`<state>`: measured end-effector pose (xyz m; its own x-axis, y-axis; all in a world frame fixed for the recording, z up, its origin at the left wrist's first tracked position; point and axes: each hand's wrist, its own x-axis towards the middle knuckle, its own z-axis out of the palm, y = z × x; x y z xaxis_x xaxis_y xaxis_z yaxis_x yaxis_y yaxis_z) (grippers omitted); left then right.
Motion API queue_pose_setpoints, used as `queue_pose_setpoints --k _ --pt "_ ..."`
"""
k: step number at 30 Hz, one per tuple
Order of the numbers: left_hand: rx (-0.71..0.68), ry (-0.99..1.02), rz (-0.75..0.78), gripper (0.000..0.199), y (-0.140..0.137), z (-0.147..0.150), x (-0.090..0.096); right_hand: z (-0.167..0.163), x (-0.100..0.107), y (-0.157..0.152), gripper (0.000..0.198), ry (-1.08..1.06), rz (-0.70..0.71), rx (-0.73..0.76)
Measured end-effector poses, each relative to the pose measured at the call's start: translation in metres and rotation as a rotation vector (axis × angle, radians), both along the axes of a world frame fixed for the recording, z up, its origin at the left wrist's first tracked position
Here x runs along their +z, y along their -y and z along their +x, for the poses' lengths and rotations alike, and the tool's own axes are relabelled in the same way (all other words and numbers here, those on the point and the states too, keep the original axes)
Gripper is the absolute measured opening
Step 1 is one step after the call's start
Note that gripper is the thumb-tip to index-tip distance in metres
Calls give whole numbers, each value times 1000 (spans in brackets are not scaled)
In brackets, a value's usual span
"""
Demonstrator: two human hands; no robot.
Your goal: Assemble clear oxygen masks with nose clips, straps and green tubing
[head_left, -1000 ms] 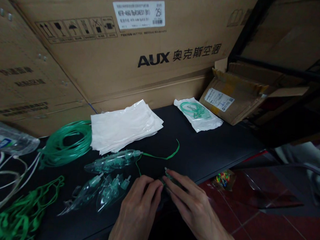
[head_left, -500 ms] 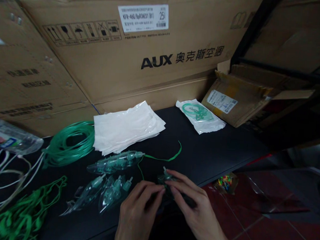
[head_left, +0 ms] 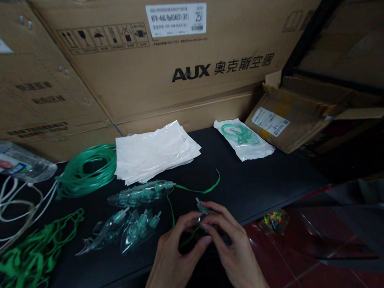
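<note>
My right hand (head_left: 230,239) is closed on a clear green breathing mask (head_left: 203,209) near the table's front edge. Its pale connector pokes up above my fingertips. From the left, my left hand (head_left: 183,245) meets it, thumb and index finger closed at the mask's edge. A thin green elastic strap (head_left: 192,234) runs between my fingers there; the pinch point itself is partly hidden. To the left lie more clear green masks (head_left: 142,193), (head_left: 140,231), several in all. Another green strap (head_left: 205,190) trails across the black tabletop behind my hands.
A stack of white pouches (head_left: 153,153) lies behind the masks. Left are coiled green tubing (head_left: 87,169), a tangle of green straps (head_left: 31,251), white cable (head_left: 9,212) and a plastic bottle (head_left: 22,162). A packed pouch (head_left: 243,140) and an open carton (head_left: 282,118) stand back right.
My left hand has shifted right and curled round, its fingertips now up at the mask's edge. A bit of green strap shows between my hands. The view has swung slightly left.
</note>
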<state>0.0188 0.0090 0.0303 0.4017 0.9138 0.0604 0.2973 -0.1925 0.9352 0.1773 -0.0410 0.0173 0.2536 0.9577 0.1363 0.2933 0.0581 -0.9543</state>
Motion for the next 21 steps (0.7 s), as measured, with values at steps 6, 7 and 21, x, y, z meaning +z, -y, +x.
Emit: queue_pose_setpoints --k 6,7,21 --pt "-17 -9 -75 24 -1 6 2 -4 -3 3 18 103 56 -20" --pt "-16 -3 -78 23 -2 5 1 -4 -3 3 19 116 62 -22" --pt "17 -34 36 7 -8 3 -5 -5 0 2 16 146 29 -19"
